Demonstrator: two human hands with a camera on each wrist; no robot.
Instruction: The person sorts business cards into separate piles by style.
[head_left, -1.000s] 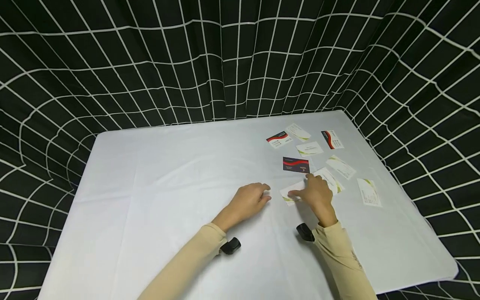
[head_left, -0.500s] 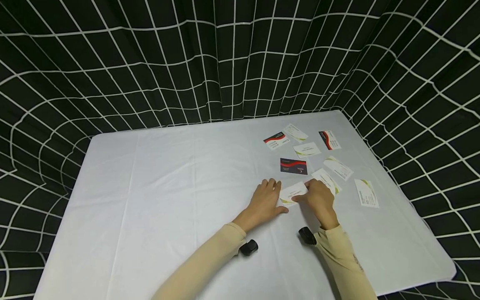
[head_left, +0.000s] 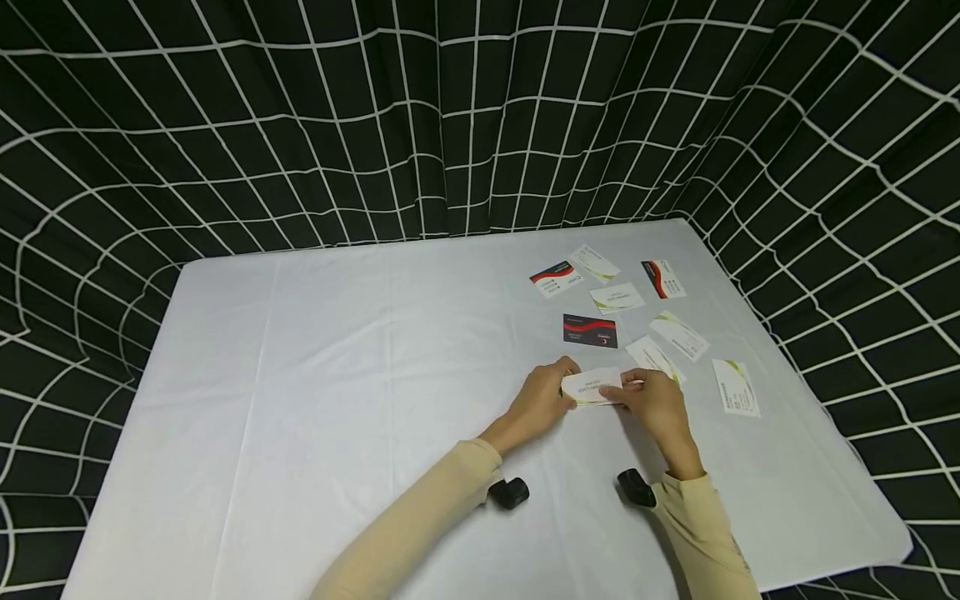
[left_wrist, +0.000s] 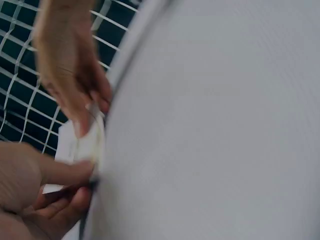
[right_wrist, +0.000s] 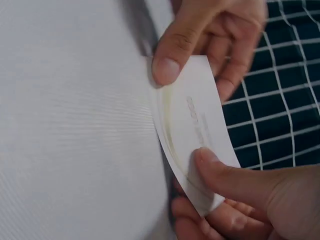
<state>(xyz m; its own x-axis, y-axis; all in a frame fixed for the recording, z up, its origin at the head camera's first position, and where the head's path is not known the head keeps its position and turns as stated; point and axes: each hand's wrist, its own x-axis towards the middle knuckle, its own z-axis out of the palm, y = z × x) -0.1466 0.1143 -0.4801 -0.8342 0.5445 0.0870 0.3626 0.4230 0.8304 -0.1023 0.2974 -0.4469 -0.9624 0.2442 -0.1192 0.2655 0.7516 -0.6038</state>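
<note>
- Now the left hand [head_left: 542, 400] pinches one end of a white rectangular paper business card [head_left: 592, 387], lifted just above the white tabletop [head_left: 337, 375].
- Its other end sits pinched in the right hand [head_left: 654, 400].
- Likely the pick-up step; next, one hand must release.
- Right of the card, more white cards [head_left: 735, 387] lie scattered.

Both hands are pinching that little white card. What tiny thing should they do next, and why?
Probably one hand should let go, so the other can carry the white card alone. The left hand and the right hand each pinch an end of it, and the right wrist view shows it lifted and bowed. Seven more business cards, like the dark card, lie flat on the table beyond.
</note>
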